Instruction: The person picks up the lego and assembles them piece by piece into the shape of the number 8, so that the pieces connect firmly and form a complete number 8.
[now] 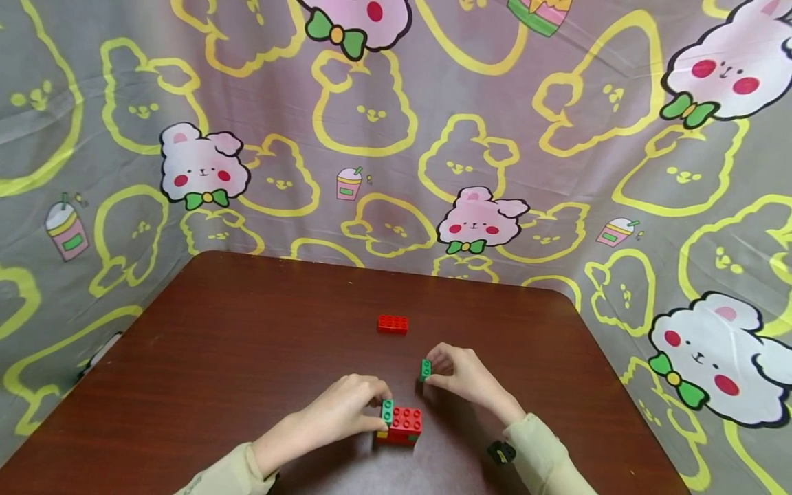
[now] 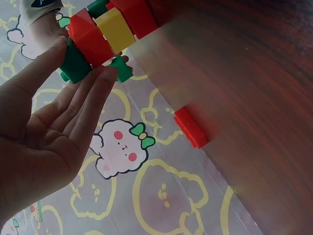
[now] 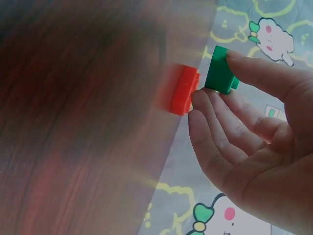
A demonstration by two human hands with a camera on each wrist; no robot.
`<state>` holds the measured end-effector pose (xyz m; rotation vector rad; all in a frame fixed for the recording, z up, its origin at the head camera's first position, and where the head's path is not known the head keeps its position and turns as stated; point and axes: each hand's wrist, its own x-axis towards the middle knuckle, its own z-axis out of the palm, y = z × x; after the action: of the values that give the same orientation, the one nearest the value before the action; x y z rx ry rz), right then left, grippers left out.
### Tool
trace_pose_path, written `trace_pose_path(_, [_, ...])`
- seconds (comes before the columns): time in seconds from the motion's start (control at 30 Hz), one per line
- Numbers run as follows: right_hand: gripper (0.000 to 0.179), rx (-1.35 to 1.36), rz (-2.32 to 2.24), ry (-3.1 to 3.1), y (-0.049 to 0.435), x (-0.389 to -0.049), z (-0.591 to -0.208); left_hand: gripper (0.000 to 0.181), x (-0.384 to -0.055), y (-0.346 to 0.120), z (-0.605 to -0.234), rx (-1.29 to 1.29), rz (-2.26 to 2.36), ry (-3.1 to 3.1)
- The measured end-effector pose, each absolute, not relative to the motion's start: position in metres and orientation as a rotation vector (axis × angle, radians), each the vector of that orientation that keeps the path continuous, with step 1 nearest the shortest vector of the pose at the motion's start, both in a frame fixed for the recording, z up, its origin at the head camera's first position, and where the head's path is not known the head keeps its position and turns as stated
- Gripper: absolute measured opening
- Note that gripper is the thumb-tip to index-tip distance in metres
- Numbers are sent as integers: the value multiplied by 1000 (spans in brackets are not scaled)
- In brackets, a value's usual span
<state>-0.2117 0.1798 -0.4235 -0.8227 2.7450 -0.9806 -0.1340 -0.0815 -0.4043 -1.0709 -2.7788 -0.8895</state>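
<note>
In the head view, a small stack of toy building bricks stands near the front of the table, with a red brick (image 1: pixel 407 418) on its top layer. My left hand (image 1: pixel 343 409) pinches a green brick (image 1: pixel 387 411) at the stack's upper left end. A yellow brick (image 2: pixel 115 30) shows in the stack's lower part in the left wrist view. To the right and a little farther back, my right hand (image 1: pixel 467 377) holds another small green brick (image 1: pixel 425 370) between thumb and fingertips, apart from the stack.
A loose red brick (image 1: pixel 392 324) lies farther back on the brown table (image 1: pixel 266 330). Patterned cloth (image 1: pixel 383 172) with cartoon rabbits hangs around the table. Beside the right sleeve is a small black object (image 1: pixel 502 452).
</note>
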Motion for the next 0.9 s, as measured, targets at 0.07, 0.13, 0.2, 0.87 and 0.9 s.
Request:
trace_pose_path(0.07, [29, -841, -976, 2742, 180, -209, -423, 25, -134, -82, -405, -1068, -897, -2790])
trace_pose_path(0.13, [29, -858, -965, 2744, 181, -206, -423, 25, -134, -82, -405, -1070, -906, -2792])
trace_pose_path(0.2, [29, -874, -957, 2747, 182, -204, -423, 25, -134, -82, -405, -1075, -906, -2784])
trace_pose_path(0.87, [27, -939, -1004, 2688, 182, -183, -416, 26, -134, -81, -403, -1077, -880, -2772])
trace_pose_path(0.9, [27, -948, -1006, 2685, 182, -182, -416, 26, -134, -81, -404, -1078, -881, -2773])
